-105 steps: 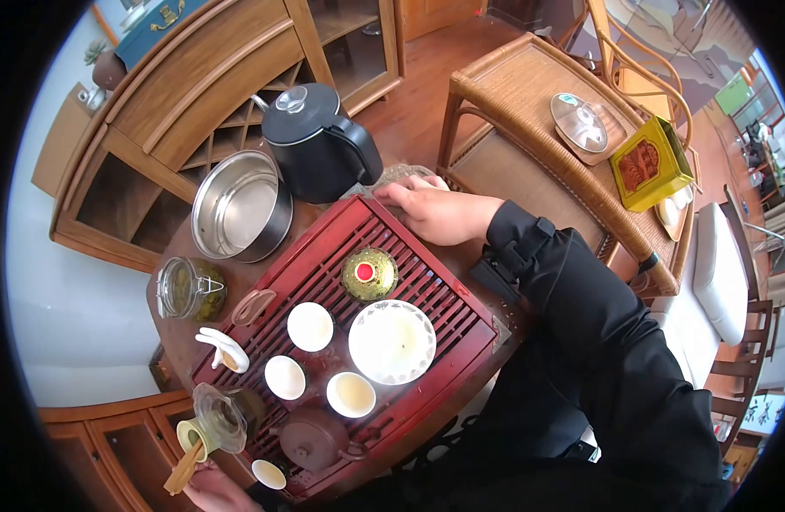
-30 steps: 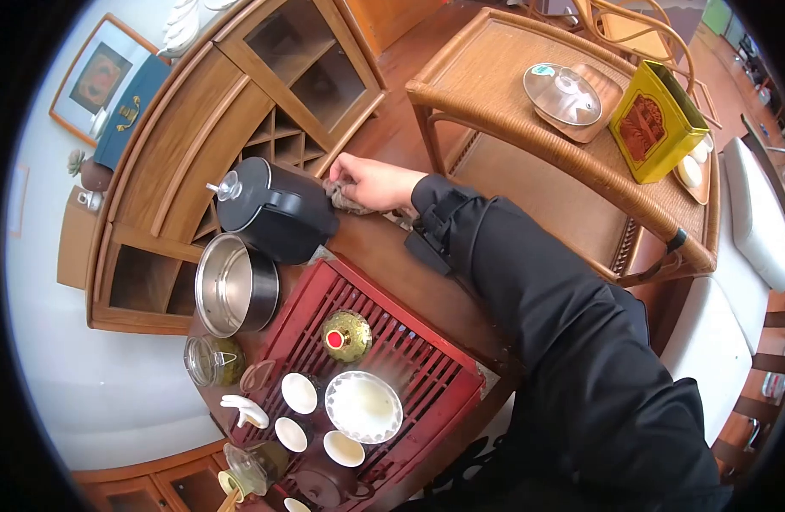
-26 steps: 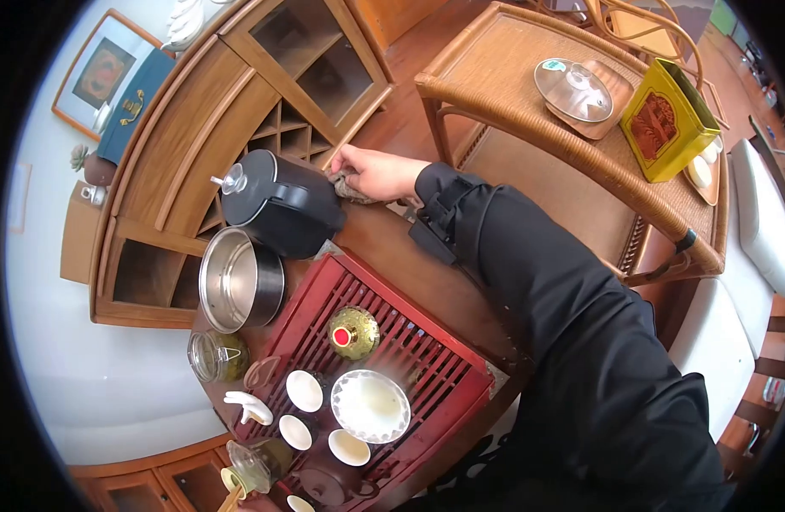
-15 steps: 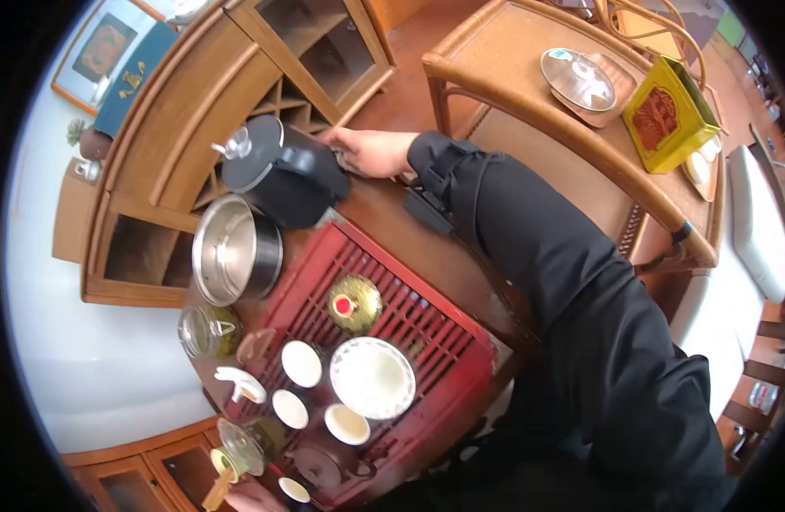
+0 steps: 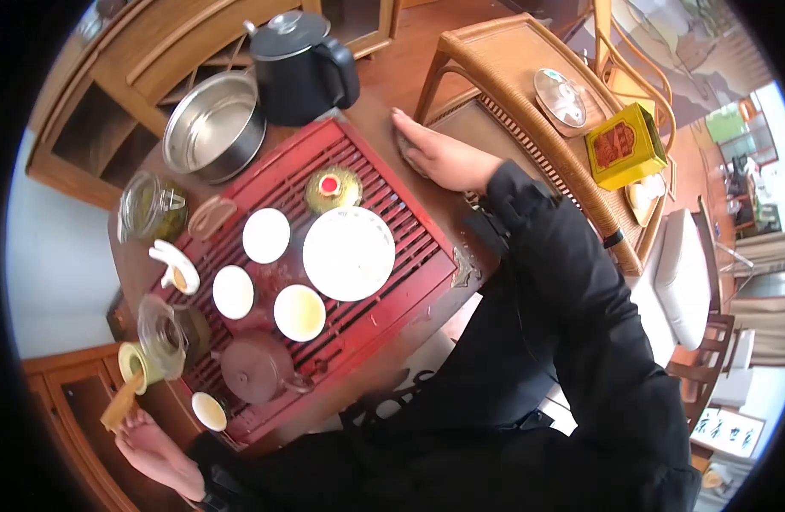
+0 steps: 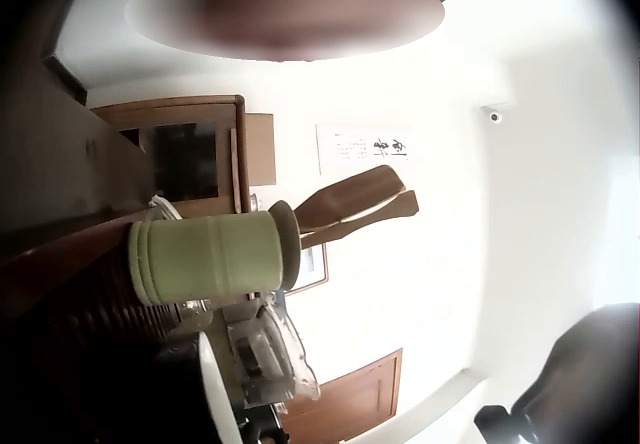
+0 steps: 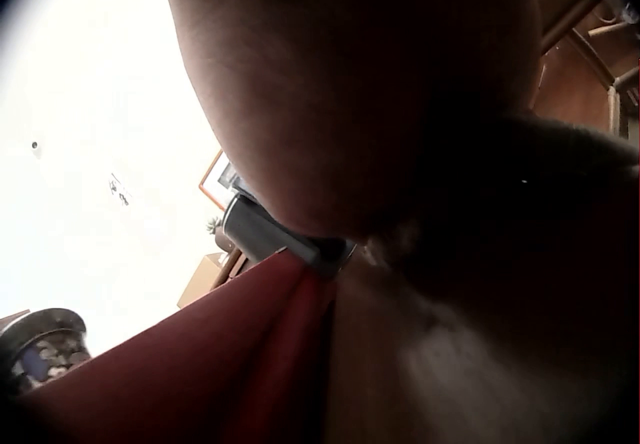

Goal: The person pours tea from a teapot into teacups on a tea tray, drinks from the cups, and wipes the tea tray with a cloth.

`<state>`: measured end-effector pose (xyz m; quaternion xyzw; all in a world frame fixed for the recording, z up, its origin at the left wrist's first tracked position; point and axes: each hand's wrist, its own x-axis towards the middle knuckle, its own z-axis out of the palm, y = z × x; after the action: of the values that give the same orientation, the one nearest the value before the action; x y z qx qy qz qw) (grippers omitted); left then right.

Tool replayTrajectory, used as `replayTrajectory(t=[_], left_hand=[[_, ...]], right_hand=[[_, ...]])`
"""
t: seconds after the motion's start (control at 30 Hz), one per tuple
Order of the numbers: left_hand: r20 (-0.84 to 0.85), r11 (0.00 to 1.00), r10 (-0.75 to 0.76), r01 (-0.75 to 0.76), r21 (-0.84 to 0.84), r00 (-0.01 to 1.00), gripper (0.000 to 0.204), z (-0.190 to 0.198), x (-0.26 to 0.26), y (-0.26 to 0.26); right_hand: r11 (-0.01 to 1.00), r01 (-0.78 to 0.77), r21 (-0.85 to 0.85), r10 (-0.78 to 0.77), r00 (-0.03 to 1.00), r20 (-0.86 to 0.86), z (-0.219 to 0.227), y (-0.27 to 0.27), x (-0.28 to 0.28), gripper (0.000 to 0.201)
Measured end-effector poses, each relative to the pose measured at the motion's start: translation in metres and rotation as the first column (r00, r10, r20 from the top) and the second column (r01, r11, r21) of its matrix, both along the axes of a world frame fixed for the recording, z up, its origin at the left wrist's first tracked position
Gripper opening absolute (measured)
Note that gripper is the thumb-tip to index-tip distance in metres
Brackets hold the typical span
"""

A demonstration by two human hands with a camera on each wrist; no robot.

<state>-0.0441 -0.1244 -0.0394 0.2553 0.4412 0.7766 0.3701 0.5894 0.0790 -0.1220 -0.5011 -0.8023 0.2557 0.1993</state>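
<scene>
My right hand (image 5: 439, 155) lies flat, fingers straight, pressing a grey cloth (image 5: 402, 147) onto the wooden table just right of the red slatted tea tray (image 5: 414, 235). Most of the cloth is hidden under the palm. In the right wrist view the palm fills the picture above the red tray's edge (image 7: 190, 369). My left hand (image 5: 149, 445) rests at the table's near left edge, beside a green holder (image 5: 136, 363) with wooden tea tools (image 5: 119, 403); it seems to hold nothing. The left wrist view shows the green holder (image 6: 205, 257) and its wooden tools (image 6: 355, 204).
On the tray stand a white saucer (image 5: 348, 253), three cups, a clay teapot (image 5: 256, 367) and a gold lid (image 5: 331, 188). A black kettle (image 5: 299, 64), steel bowl (image 5: 213, 128) and glass jar (image 5: 152, 207) stand behind. A rattan side table (image 5: 512, 60) with a yellow tin (image 5: 625, 147) is close on the right.
My right hand has drawn the cloth from beside the kettle back along the table to the tray's right side and now lies flat on it. The left hand stays put.
</scene>
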Motion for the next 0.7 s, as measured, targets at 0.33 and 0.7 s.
replayTrajectory(t=[0.33, 0.7], left_hand=[[0.102, 0.988, -0.088, 0.074, 0.132, 0.991, 0.005, 0.013, 0.017, -0.003], [0.133, 0.981, -0.057, 0.030, 0.192, 0.989, 0.004, 0.006, -0.002, -0.018]], right_hand=[[0.930, 0.348, -0.121, -0.363, 0.922, -0.133, 0.017, -0.116, -0.013, 0.055], [0.759, 0.549, -0.349, -0.649, 0.677, -0.347, 0.026, -0.191, -0.056, 0.067]])
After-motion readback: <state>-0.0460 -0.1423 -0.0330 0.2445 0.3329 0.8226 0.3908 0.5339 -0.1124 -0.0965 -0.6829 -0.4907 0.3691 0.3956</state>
